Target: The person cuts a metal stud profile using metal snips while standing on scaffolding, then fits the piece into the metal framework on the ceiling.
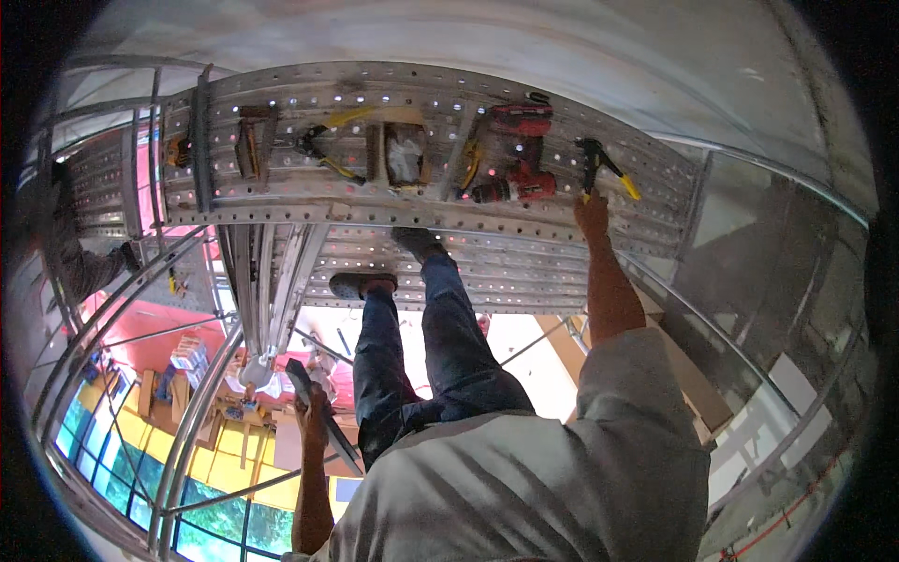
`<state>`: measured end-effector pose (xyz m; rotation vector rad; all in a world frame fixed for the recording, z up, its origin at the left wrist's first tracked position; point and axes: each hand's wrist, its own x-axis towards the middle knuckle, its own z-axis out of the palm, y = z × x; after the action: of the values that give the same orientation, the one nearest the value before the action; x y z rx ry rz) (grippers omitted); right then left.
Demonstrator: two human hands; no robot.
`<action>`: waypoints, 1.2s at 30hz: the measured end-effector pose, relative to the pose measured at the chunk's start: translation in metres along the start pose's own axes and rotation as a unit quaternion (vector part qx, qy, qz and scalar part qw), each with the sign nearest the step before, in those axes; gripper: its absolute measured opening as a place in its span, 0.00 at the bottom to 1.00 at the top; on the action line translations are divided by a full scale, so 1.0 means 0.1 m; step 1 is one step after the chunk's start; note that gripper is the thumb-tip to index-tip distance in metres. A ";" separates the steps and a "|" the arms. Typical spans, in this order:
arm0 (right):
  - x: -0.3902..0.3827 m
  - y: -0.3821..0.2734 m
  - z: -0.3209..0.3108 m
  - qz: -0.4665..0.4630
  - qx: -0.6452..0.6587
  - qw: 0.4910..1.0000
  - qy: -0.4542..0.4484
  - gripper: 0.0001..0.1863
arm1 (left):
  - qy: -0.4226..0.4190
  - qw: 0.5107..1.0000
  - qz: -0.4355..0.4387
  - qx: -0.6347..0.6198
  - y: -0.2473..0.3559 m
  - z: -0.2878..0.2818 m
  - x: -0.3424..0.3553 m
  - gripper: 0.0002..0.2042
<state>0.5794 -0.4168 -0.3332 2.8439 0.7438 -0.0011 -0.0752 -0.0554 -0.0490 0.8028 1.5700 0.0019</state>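
"What does the right hand (590,217) have?"

"It's at the upper right of the frame, fingers curled closed around one leg of a black and yellow hand tool (590,159). The tool's two legs are spread, and its other yellow tip points down to the right. The exact finger placement is too small to make out."

"And the left hand (311,420)?"

"Lower left of centre, closed around a long dark strip (300,377). The strip sticks out above the fist and slants down to the right below it, toward the trousers."

"Where does the black and yellow tool sit?"

"Over the right end of the perforated metal plank (655,173) that crosses the top of the frame. I can't tell whether it touches the metal."

"What's near it?"

"Just to its left, a red and black drill (526,184), lying on the plank, with another red tool (520,120) above it in the frame. Further left, at upper centre, there's an open box (376,157) with something whitish inside, then a yellow and black cutter-like tool (314,142) with its handles apart."

"The feet?"

"Both dark shoes (363,284) are at the centre, by the lower perforated platform (524,272)."
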 end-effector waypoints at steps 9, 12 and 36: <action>0.24 0.06 0.17 0.029 0.147 0.981 -0.120 0.26 | -0.022 0.998 0.027 0.044 0.00 0.11 0.02 0.16; 0.38 0.23 0.04 0.084 0.151 0.968 -0.183 0.23 | -0.072 0.995 0.033 0.067 0.06 0.10 0.15 0.15; 0.35 -3.97 -1.06 0.171 0.275 0.944 0.063 0.22 | -0.065 0.990 0.064 -0.107 0.34 0.40 -0.24 0.11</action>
<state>0.4128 -0.0407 -0.3077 3.5040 0.2821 0.0308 -0.0247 -0.0595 -0.0201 0.7184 1.3661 0.2053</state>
